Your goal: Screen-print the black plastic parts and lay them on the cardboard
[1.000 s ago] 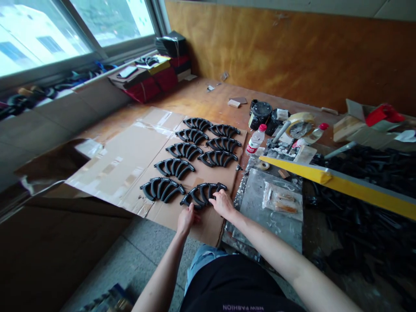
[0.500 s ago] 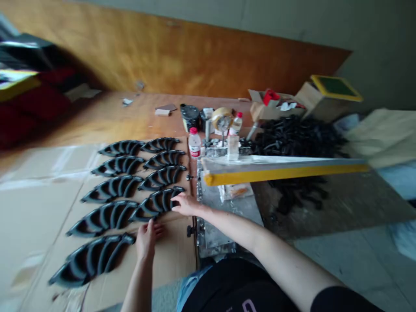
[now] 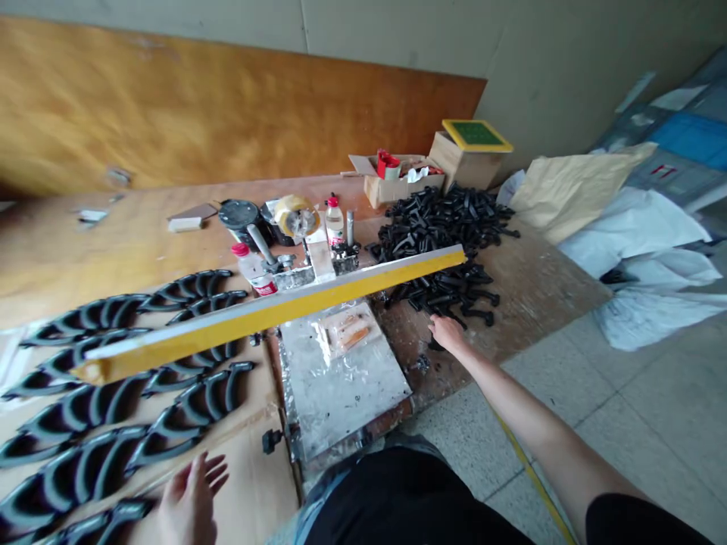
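Note:
At the near edge of a pile of black plastic handles (image 3: 437,219), my right hand (image 3: 446,333) reaches down with its fingers curled together. A dark piece shows under the fingers, but whether they grip it is hidden. My left hand (image 3: 190,499) is held over the cardboard at lower left, fingers apart and nothing in them. Beside it, rows of curved black handles (image 3: 107,393) lie nested in groups. Between the hands is a flat metal plate (image 3: 346,401) with a small clear plastic bag (image 3: 346,331) on it.
A long yellow and white bar (image 3: 284,306) crosses above the plate. Behind it stand bottles with red caps (image 3: 335,219), a dark tub (image 3: 241,219) and a tape roll (image 3: 295,217). An open carton (image 3: 378,189) sits at the back; pale sacks (image 3: 630,227) lie at the right.
My right hand has left the curved handles and moved right to the pile. My left hand has come away from the rows, open. The view has swung right.

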A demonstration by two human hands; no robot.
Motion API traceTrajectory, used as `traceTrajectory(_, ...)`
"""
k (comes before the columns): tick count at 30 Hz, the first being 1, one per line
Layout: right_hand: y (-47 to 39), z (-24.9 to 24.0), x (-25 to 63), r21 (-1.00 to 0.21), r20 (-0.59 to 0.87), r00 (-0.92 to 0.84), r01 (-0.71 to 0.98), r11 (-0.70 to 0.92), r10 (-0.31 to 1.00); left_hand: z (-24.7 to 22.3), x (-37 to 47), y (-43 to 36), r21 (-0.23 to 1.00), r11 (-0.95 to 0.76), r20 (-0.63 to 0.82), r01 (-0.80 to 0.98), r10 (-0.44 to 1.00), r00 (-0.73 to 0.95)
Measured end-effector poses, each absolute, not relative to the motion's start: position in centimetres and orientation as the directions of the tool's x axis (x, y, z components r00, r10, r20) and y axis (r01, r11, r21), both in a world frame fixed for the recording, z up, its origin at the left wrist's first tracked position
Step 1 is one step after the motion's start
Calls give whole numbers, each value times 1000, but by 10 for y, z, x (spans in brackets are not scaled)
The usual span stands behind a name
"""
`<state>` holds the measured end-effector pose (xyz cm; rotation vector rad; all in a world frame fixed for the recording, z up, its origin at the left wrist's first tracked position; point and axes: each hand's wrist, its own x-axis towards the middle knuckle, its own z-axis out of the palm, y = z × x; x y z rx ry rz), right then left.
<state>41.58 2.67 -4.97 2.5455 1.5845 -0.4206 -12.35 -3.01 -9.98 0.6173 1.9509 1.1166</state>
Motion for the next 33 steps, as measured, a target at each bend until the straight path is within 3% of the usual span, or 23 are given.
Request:
traceTrajectory(5, 26, -68, 422, -110, -332, 507, 817, -566, 796, -82, -77, -12, 905, 422, -384, -58, 749, -540)
traceTrajectory(8, 35, -58, 421, -343, -350, 446, 757, -556, 824, -65, -55, -8, 931, 363, -324, -32, 784, -529)
traceTrajectory(11, 47, -37, 412, -661, -209, 285, 664, -350, 936, -43, -38, -3, 952, 306, -266, -14, 805, -530)
traceTrajectory(14, 64, -18, 381, -798, 0, 2, 603, -1, 1000, -20, -24, 7, 974, 225, -189, 4, 828, -528)
traceTrajectory(17, 81, -18, 336, -743, 113, -292, 610, 276, 950, 2, -12, 20, 988, 154, -117, 31, 849, -516)
traceTrajectory(21, 94, -38, 296, -565, 166, -455, 683, 463, 875, 26, -1, 32, 995, 79, -39, 63, 873, -486)
traceTrajectory(28, 92, -40, 279, -362, 163, -527, 755, 547, 834, 78, 7, 50, 993, -103, 114, 49, 855, -506)
traceTrajectory(31, 93, -38, 258, -373, 186, -578, 706, 601, 795, 102, 15, 66, 976, -205, 212, 71, 836, -507)
traceTrajectory(33, 95, -40, 245, -406, 135, -603, 690, 599, 786, 110, 21, 74, 980, -182, 197, 77, 864, -463)
